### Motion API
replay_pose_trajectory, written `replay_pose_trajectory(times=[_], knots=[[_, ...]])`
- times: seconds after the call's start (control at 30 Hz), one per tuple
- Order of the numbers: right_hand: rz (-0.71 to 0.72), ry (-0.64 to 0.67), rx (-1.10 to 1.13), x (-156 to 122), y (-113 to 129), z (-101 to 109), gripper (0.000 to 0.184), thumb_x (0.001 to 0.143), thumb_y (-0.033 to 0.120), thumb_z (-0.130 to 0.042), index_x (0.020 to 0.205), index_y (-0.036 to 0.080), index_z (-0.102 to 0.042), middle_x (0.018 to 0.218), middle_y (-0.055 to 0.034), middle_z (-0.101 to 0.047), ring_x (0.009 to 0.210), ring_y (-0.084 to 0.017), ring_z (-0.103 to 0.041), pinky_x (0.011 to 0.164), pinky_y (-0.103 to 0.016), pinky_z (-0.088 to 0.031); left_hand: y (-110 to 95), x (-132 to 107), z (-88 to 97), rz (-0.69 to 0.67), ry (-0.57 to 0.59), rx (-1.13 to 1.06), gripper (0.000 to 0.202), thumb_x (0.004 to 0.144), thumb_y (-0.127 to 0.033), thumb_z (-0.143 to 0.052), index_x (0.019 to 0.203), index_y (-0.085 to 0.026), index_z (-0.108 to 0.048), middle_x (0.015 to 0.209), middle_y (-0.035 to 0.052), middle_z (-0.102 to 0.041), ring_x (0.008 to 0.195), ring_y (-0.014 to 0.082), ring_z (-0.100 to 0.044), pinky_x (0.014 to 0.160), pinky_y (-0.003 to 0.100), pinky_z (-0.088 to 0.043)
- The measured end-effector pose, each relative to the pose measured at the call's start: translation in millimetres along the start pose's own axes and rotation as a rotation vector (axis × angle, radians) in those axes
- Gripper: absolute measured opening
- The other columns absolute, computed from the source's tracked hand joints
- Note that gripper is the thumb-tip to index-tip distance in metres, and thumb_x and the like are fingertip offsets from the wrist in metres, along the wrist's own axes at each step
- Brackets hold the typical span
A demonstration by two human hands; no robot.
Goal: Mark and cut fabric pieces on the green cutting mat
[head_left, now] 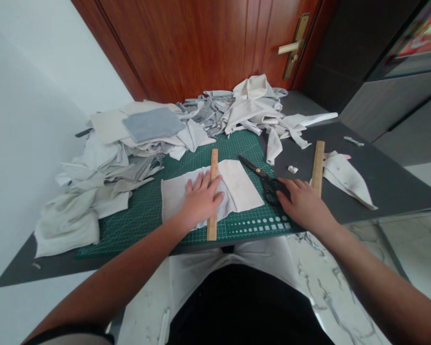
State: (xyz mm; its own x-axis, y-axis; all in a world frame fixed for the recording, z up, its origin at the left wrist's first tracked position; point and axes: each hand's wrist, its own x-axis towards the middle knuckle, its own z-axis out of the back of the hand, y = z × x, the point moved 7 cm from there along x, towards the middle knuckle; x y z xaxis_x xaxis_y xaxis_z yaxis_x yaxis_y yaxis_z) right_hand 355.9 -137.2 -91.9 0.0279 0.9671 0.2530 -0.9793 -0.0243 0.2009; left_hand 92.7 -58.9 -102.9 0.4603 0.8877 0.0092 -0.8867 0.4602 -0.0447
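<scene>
A light cloth piece (239,184) lies on the green cutting mat (136,225), its right part cream and its left part greyish white. Across it, roughly upright in the view, runs a wooden ruler (211,227). My left hand (201,201) rests flat over the ruler and cloth with its fingers spread. To the right, my right hand (303,201) has its thumb and fingers around the handles of black scissors (267,184). The blades point up and left, beside the cloth. A second wooden strip (318,167) lies just beyond the right hand, partly covered by it.
Scrap fabric (251,105) is heaped along the back, with more fabric pieces (72,215) piled at the left. A loose cream piece (348,177) and a small white scrap (292,169) lie on the dark tabletop (391,182). A wooden door (201,48) stands behind the table.
</scene>
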Motion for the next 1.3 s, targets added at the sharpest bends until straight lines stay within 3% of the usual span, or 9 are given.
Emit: replay_pose_trajectory(times=[0.17, 0.3, 0.4, 0.63, 0.93, 1.03, 1.13, 1.2, 1.3], knots=[[0.026, -0.079, -0.064, 0, 12, 6, 0.039, 0.099, 0.035, -0.047, 0.12, 0.013, -0.07, 0.113, -0.0186, -0.065, 0.103, -0.035, -0.056, 0.092, -0.05, -0.047, -15, 6, 5.4, 0.009, -0.052, 0.004, 0.059, 0.102, -0.047, -0.039, 0.156, -0.025, -0.039, 0.169, 0.0114, -0.029, 0.158, 0.0376, -0.019, 0.122, 0.071, -0.015], [0.057, 0.068, -0.113, 7, 19, 0, 0.04, 0.098, 0.043, -0.051, 0.116, 0.012, -0.069, 0.106, -0.0174, -0.068, 0.101, -0.036, -0.058, 0.089, -0.049, -0.047, -19, 9, 1.1, 0.059, -0.025, -0.047, 0.06, 0.102, -0.046, -0.04, 0.158, -0.024, -0.036, 0.17, 0.012, -0.026, 0.156, 0.0407, -0.024, 0.119, 0.07, -0.025], [0.042, 0.155, -0.128, 13, 17, -3, 0.037, 0.098, 0.042, -0.053, 0.115, 0.012, -0.067, 0.107, -0.0173, -0.069, 0.103, -0.035, -0.062, 0.087, -0.046, -0.048, -18, 11, -1.6, 0.056, -0.029, -0.044, 0.063, 0.102, -0.05, -0.039, 0.16, -0.026, -0.033, 0.172, 0.0108, -0.023, 0.156, 0.0404, -0.022, 0.12, 0.069, -0.024], [-0.114, 0.308, -0.093, 21, 7, 3, 0.032, 0.093, 0.043, -0.058, 0.103, 0.015, -0.07, 0.099, -0.0145, -0.076, 0.086, -0.03, -0.072, 0.068, -0.037, -0.047, -10, 14, -0.7, -0.023, -0.015, 0.01, 0.067, 0.1, -0.053, -0.043, 0.16, -0.024, -0.031, 0.172, 0.0099, -0.022, 0.157, 0.0358, -0.023, 0.122, 0.064, -0.023], [-0.297, 0.35, 0.216, 0, -22, 18, 0.027, 0.09, 0.04, -0.06, 0.088, 0.017, -0.073, 0.075, -0.009, -0.074, 0.072, -0.024, -0.07, 0.063, -0.032, -0.046, -14, 17, 1.6, -0.012, 0.023, 0.02, 0.07, 0.099, -0.056, -0.045, 0.158, -0.02, -0.034, 0.172, 0.0115, -0.02, 0.157, 0.038, -0.021, 0.121, 0.065, -0.024], [-0.409, 0.364, 0.484, -15, -21, 17, 0.024, 0.087, 0.04, -0.063, 0.087, 0.017, -0.069, 0.076, -0.0086, -0.073, 0.071, -0.023, -0.069, 0.063, -0.032, -0.047, -17, 15, 2.3, 0.002, 0.032, 0.001, 0.07, 0.099, -0.058, -0.046, 0.157, -0.021, -0.035, 0.173, 0.011, -0.019, 0.157, 0.0382, -0.019, 0.121, 0.066, -0.023], [-0.522, 0.481, 1.1, -39, -1, 6, 0.028, 0.079, 0.042, -0.073, 0.09, 0.017, -0.064, 0.076, -0.0052, -0.071, 0.066, -0.018, -0.066, 0.063, -0.029, -0.05, -21, 14, 6.3, -0.014, 0.011, -0.024, 0.061, 0.099, -0.054, -0.049, 0.148, -0.018, -0.045, 0.171, 0.0141, -0.022, 0.157, 0.039, -0.019, 0.119, 0.068, -0.023], [-0.553, 0.543, 1.417, -56, 17, 4, 0.041, 0.071, 0.042, -0.084, 0.093, 0.017, -0.062, 0.076, -0.0023, -0.067, 0.063, -0.014, -0.063, 0.062, -0.027, -0.051, -26, 11, 12.4, -0.066, -0.033, -0.046, 0.05, 0.098, -0.048, -0.053, 0.138, -0.018, -0.053, 0.167, 0.016, -0.033, 0.154, 0.0376, -0.026, 0.119, 0.065, -0.026], [-0.529, 0.632, 1.604, -83, 38, 6, 0.05, 0.067, 0.044, -0.09, 0.096, 0.015, -0.062, 0.076, 0.0001, -0.063, 0.06, -0.01, -0.06, 0.058, -0.023, -0.048, -33, -1, 24.2, -0.11, -0.099, -0.088, 0.032, 0.095, -0.039, -0.06, 0.119, -0.018, -0.061, 0.143, 0.016, -0.057, 0.135, 0.0354, -0.049, 0.11, 0.057, -0.038]])
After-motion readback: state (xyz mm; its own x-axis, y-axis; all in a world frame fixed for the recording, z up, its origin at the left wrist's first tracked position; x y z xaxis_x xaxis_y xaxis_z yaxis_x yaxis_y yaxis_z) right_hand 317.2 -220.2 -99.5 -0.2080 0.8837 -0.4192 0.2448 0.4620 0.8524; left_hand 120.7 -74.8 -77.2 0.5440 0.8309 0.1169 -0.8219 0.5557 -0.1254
